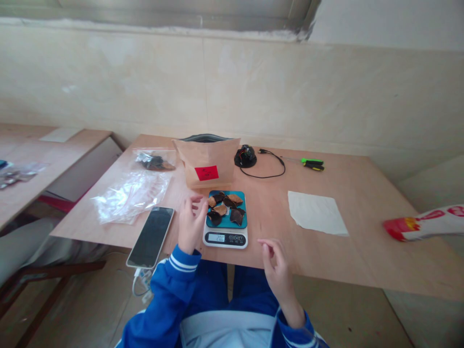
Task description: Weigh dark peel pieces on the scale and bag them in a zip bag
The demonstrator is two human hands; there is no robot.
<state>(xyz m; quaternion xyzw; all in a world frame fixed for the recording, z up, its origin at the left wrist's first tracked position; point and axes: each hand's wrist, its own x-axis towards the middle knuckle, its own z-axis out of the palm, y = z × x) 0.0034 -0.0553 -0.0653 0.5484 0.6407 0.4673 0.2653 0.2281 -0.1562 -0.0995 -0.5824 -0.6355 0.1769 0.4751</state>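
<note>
Fingers of the left hand are seen loosely spread and slightly curled just left of centre frame, their tips close beside the teal platform of a small kitchen scale, with nothing gripped between them. The right hand, lower and to the right, is held above the near table edge with its fingers bent inward and thumb near the forefinger; whether anything is pinched there cannot be told. Dark dried pieces are piled on the scale at the middle of the frame, and digits are lit on its display, too small to be read with certainty.

A brown paper bag bearing a red label is stood open directly behind the scale. To the left, a phone is laid face up at the table's near edge with a cable hanging below it, beside crumpled clear plastic bags; a further clear bag holding dark pieces lies behind them. At upper centre, a black round device with a trailing cord and a green-handled screwdriver are set near the wall. A white paper sheet lies right of centre, and a red-and-white packet is seen at the right edge. Blue sleeves are visible at the bottom.
</note>
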